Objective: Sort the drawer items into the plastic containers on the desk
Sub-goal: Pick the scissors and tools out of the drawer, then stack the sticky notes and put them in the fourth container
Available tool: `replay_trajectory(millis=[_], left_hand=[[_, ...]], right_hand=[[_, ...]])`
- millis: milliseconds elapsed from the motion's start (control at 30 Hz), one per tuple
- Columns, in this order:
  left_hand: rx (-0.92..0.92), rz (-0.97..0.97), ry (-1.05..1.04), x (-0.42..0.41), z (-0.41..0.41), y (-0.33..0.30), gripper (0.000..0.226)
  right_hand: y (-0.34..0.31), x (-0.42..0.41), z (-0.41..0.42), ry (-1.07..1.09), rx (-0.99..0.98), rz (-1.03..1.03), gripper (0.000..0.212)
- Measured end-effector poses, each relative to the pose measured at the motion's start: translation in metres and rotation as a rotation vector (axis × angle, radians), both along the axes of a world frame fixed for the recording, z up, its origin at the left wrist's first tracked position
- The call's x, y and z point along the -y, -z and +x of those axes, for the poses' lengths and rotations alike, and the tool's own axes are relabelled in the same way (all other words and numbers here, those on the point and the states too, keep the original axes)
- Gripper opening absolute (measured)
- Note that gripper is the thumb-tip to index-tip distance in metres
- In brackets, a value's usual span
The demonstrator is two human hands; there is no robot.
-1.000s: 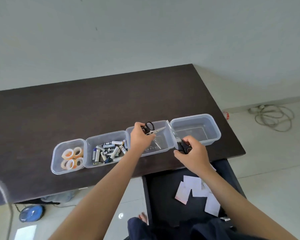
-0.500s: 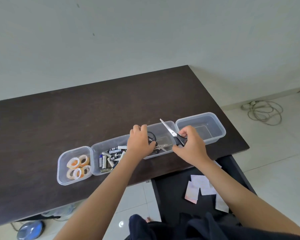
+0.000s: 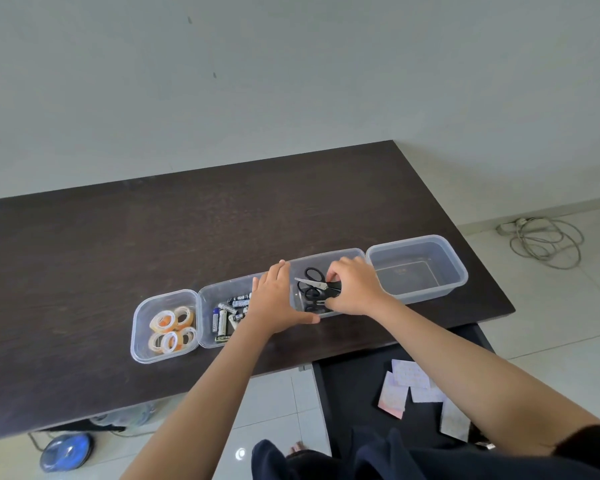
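Note:
Several clear plastic containers stand in a row on the dark desk [image 3: 118, 244]. The third container [image 3: 326, 256] holds black-handled scissors [image 3: 313, 273]. My right hand [image 3: 354, 285] reaches into it, fingers closed on a second pair of black-handled scissors [image 3: 321, 287] lying across the first. My left hand [image 3: 274, 299] rests flat and open against that container's left wall, holding nothing. The leftmost container [image 3: 163, 356] holds tape rolls [image 3: 172, 329]. The second container [image 3: 205, 306] holds batteries [image 3: 227, 315]. The rightmost container [image 3: 418, 268] shows nothing inside.
An open dark drawer [image 3: 350, 382] below the desk's right front edge holds several paper notes [image 3: 411, 382]. A coiled white cable [image 3: 544, 239] lies on the tiled floor at right. A blue object [image 3: 66, 452] sits on the floor under the desk.
My right hand brought its scissors down from above the rim into the third container. My left hand let go of the first scissors and now lies flat beside the container.

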State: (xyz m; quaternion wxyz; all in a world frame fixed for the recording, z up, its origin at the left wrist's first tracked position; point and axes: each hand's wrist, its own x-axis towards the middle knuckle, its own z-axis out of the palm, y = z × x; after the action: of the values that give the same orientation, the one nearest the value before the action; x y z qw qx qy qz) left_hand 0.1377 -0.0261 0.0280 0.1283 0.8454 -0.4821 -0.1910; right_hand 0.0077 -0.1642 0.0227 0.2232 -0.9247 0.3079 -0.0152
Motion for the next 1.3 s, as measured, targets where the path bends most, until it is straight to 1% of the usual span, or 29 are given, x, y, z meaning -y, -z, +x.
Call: replay_trajectory(millis=[100, 200, 267, 367, 467, 533, 600, 667, 733, 800, 900, 1000, 1133, 1200, 1300], left_hand=[[-0.004, -0.001, 0.0, -0.002, 0.0, 0.002, 0.121], [-0.021, -0.005, 0.023, -0.002, -0.001, 0.004, 0.119], [-0.008, -0.031, 0.054, -0.004, -0.004, 0.005, 0.112], [0.046, -0.142, 0.098, -0.008, -0.021, 0.009, 0.095], [0.033, -0.335, 0.089, -0.015, -0.053, 0.015, 0.074], [0.018, -0.484, 0.075, -0.02, -0.084, 0.022, 0.057], [0.0, -0.548, 0.086, -0.025, -0.122, 0.033, 0.044], [-0.054, -0.492, 0.124, -0.029, -0.157, 0.049, 0.037], [-0.124, -0.357, 0.145, -0.031, -0.184, 0.069, 0.035], [-0.202, -0.214, 0.129, -0.03, -0.203, 0.088, 0.037], [-0.283, -0.006, 0.077, -0.022, -0.222, 0.113, 0.046], [-0.333, 0.166, 0.04, -0.01, -0.233, 0.13, 0.057], [-0.34, 0.386, 0.041, 0.003, -0.247, 0.144, 0.065], [-0.332, 0.435, 0.008, 0.006, -0.255, 0.149, 0.063], [-0.305, 0.451, -0.044, 0.006, -0.264, 0.152, 0.059]], right_hand=[[0.006, 0.002, -0.001, -0.03, 0.009, -0.017, 0.036], [0.005, 0.005, -0.009, -0.02, 0.122, 0.004, 0.031], [0.002, 0.006, -0.018, -0.01, 0.2, 0.008, 0.026], [-0.003, -0.001, -0.044, 0.017, 0.353, 0.064, 0.016], [-0.001, -0.016, -0.084, -0.008, 0.45, 0.104, 0.008], [0.008, -0.025, -0.116, -0.025, 0.425, 0.132, 0.006], [0.026, -0.03, -0.149, -0.032, 0.31, 0.187, 0.006], [0.048, -0.032, -0.179, -0.029, 0.143, 0.222, 0.004], [0.071, -0.031, -0.205, -0.01, -0.005, 0.239, 0.007], [0.091, -0.026, -0.227, 0.04, -0.14, 0.258, 0.012], [0.113, -0.015, -0.252, 0.127, -0.295, 0.245, 0.024], [0.127, -0.001, -0.267, 0.235, -0.344, 0.216, 0.034], [0.142, 0.017, -0.269, 0.329, -0.434, 0.194, 0.049], [0.151, 0.02, -0.269, 0.322, -0.463, 0.216, 0.052], [0.159, 0.021, -0.266, 0.337, -0.424, 0.226, 0.053]])
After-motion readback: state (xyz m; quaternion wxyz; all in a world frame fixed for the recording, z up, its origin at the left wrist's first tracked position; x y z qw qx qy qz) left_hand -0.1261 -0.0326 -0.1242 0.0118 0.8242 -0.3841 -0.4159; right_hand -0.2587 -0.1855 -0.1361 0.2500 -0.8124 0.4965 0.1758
